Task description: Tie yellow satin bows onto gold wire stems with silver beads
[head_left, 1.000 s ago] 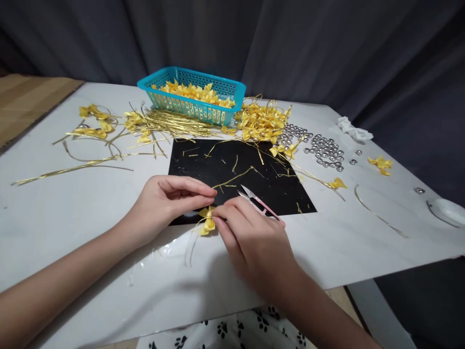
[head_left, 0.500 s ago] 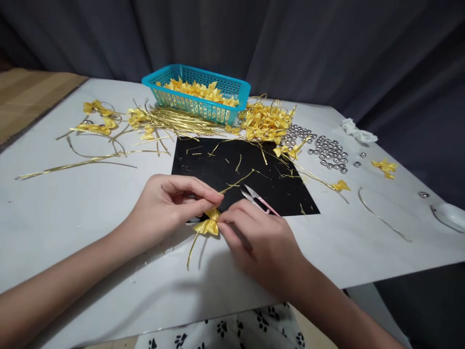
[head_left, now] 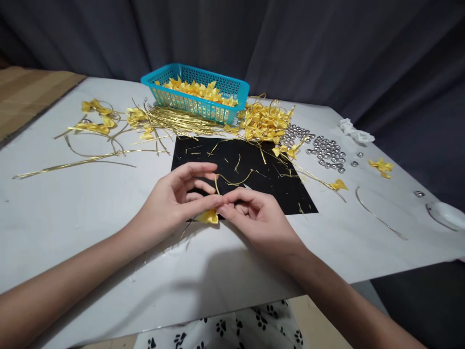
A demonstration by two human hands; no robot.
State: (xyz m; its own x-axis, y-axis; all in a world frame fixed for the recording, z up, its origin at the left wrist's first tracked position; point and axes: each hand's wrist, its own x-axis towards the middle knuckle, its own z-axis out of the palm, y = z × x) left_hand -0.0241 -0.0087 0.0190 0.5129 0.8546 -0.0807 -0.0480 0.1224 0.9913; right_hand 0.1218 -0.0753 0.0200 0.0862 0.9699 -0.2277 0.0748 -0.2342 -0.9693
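A yellow ribbon bow (head_left: 208, 217) hangs under my fingertips, just above the near edge of the black mat. My right hand (head_left: 256, 211) is closed in a pinch at the bow's knot, thumb against index finger. My left hand (head_left: 187, 191) has its fingers spread, the index raised; its thumb touches the right fingertips over the bow. A gold cord (head_left: 232, 183) rises beside the left fingers and curves right over the mat. Another cord end trails below the bow. The pinched knot is hidden by my fingers. The pink-handled thread snips show only a blade tip (head_left: 247, 186) behind my right hand.
A blue basket (head_left: 196, 70) of yellow ribbon pieces stands at the back. Around it lie gold cords (head_left: 181, 119), a pile of bows (head_left: 267, 121) and silver beads (head_left: 329, 151). Cord scraps litter the black mat (head_left: 286, 194). A white dish (head_left: 446, 215) sits at the right edge.
My left index finger has lifted away from its thumb. My right hand has moved slightly up and turned, closer to the left thumb. The bow is now more covered by my fingers.
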